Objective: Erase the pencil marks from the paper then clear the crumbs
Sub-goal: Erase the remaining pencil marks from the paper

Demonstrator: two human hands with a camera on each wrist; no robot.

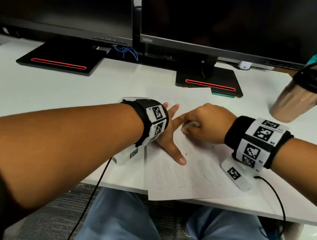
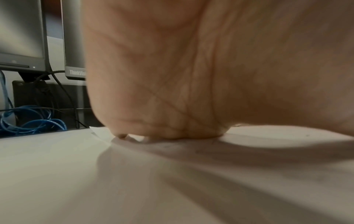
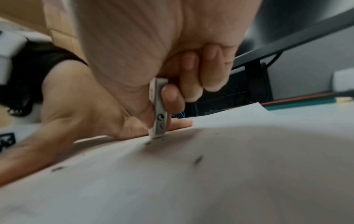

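A white sheet of paper [image 1: 187, 174] with faint pencil marks lies on the white desk, its near corner hanging over the front edge. My left hand [image 1: 168, 135] lies flat on the paper's left part, fingers spread and pressing it down. My right hand [image 1: 202, 123] grips a white eraser [image 3: 160, 115] in a printed sleeve, held upright with its lower end on the paper [image 3: 229, 174]. Dark eraser crumbs [image 3: 197, 159] lie scattered on the sheet near the eraser. In the left wrist view the palm [image 2: 191, 75] fills the frame, resting on the paper [image 2: 249, 151].
Two dark monitors [image 1: 224, 18] stand at the back on black bases [image 1: 61, 61]. A metal tumbler [image 1: 298, 98] with a black lid stands at the right. Blue cables [image 1: 127, 52] lie between the monitor stands. Wrist-camera cables [image 1: 94, 187] hang over the desk's front edge.
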